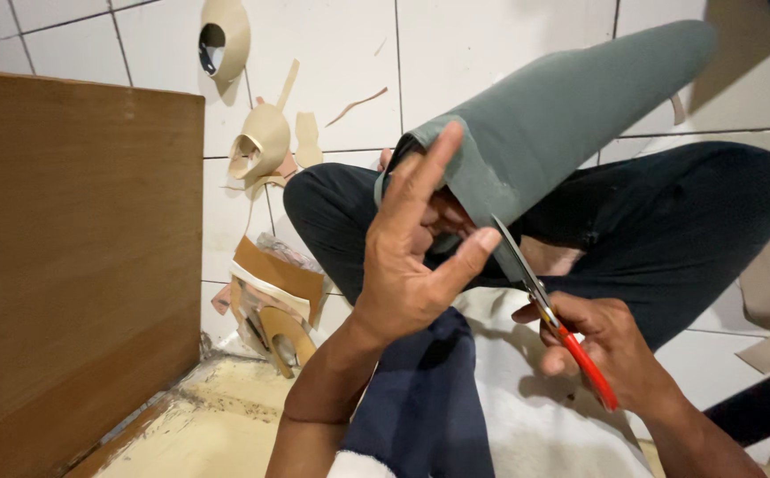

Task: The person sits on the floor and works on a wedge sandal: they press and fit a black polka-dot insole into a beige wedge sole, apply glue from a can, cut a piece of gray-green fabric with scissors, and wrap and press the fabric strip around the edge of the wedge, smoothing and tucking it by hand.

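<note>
A brown wooden board (66,265) fills the frame's left; tan offcuts (265,150) litter the tiled floor (491,44) above. At centre, the left hand (407,257) pinches grey-green sheet material (562,115), fingers spread. Lower right, the right hand (611,350) grips red-handled scissors (549,314), blades against the sheet's edge.

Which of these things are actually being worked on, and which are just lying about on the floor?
In hand:
left hand gripping grey-green rolled sheet
right hand working red-handled scissors

Lying about:
tan curled offcuts
tan tape roll
brown wooden board
brown scrap pile
</note>
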`<state>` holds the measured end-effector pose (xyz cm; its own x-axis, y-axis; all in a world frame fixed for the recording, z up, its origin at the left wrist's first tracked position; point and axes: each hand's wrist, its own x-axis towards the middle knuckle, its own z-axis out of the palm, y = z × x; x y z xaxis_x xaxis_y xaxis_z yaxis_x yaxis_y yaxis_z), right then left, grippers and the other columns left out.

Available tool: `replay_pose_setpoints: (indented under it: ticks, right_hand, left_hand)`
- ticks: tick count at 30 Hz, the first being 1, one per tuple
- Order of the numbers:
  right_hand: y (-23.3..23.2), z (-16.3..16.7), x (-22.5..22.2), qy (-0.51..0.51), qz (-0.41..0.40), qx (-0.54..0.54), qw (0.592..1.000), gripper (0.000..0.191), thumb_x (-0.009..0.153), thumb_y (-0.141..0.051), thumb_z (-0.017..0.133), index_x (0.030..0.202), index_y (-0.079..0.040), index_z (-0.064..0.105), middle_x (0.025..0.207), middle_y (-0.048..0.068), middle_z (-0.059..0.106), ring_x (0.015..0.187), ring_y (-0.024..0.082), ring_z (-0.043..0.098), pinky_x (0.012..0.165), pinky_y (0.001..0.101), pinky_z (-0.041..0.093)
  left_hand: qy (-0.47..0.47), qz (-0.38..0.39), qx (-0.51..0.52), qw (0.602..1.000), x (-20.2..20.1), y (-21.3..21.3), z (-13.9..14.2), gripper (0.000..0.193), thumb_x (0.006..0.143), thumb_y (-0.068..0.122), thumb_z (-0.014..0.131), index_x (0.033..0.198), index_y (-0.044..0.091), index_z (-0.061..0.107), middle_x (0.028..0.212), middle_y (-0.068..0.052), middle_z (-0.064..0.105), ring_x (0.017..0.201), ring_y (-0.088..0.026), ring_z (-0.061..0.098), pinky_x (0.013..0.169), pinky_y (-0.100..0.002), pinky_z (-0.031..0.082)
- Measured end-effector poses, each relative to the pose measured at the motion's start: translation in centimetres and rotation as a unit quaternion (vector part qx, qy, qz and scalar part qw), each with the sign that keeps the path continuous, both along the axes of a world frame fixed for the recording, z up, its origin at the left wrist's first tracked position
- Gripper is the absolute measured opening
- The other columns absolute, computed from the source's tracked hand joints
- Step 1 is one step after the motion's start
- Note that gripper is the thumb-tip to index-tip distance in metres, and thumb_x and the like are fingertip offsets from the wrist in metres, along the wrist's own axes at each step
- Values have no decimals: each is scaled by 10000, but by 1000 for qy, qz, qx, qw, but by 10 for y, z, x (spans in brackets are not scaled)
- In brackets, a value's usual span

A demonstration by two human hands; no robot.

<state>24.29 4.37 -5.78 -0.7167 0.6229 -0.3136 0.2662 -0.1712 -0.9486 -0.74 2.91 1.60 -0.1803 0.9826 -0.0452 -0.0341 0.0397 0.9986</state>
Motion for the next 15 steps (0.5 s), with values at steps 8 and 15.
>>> replay_pose_setpoints:
  ticks: [8,15]
  right_hand:
    - [10,-3,-9,14,39,14,999,782,728,-805,602,970,-68,699,627,-47,491,530,91,505,489,278,417]
    - [2,-2,-7,1,23,-36,999,804,696,-775,616,1000,-49,783,559,-31,502,481,94,544,469,286,439]
  left_hand:
    - [55,-21,-2,998,5,-10,5,707,1028,-31,746,1610,28,350,1510,-116,456,1146,-110,619,948,-230,616]
    - [20,-26,-5,999,6,-11,5,730,1014,-14,734,1626,24,338,1561,-132,412,1111,-107,659,925,-226,608]
